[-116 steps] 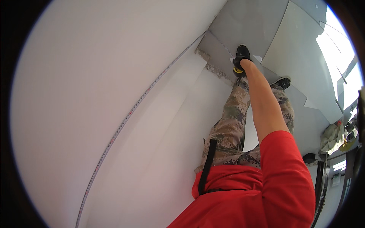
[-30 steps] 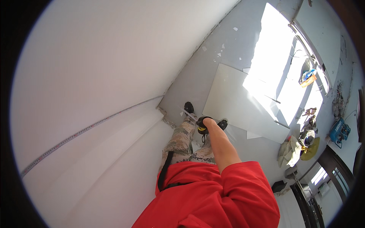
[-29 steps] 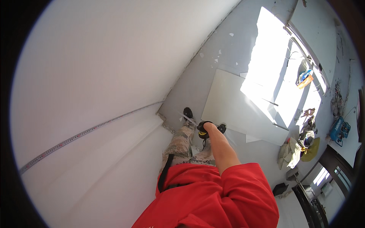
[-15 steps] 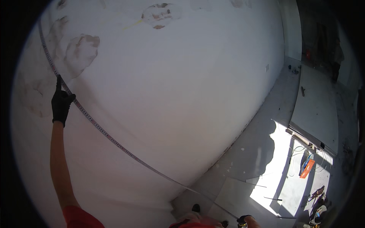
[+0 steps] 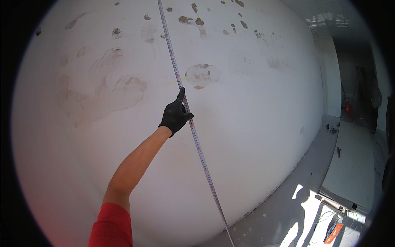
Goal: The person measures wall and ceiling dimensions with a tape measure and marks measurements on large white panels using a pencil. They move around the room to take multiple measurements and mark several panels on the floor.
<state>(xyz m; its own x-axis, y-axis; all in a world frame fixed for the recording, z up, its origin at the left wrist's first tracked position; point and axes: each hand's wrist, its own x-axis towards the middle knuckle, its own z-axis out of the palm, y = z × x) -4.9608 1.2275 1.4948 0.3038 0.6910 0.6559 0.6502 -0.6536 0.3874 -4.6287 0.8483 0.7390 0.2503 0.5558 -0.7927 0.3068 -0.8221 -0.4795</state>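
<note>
My left hand (image 5: 175,116), in a black glove, is raised against a white wall (image 5: 255,140). It is closed on the long blade of a tape measure (image 5: 200,154), with the forefinger pointing up along the blade and the thumb across it. Above the hand the blade leans slightly left and leaves the top of the picture. Below, it slants down to the right, past the wall's foot. The tape's case is out of sight, and so is my right hand. A yellow mark (image 5: 172,82) and a round scraped patch (image 5: 202,76) lie beside the blade.
Several chipped spots and a large worn patch (image 5: 129,88) mark the wall. On the sunlit floor at right are an orange tool (image 5: 333,234), loose cords and a large pale board (image 5: 349,164) with a small tool on it. A person (image 5: 376,99) stands in the dim doorway.
The view has tilted up, and my left hand with the blade has moved toward the picture's middle. The blade now runs straighter and steeper. My right hand has left the view.
</note>
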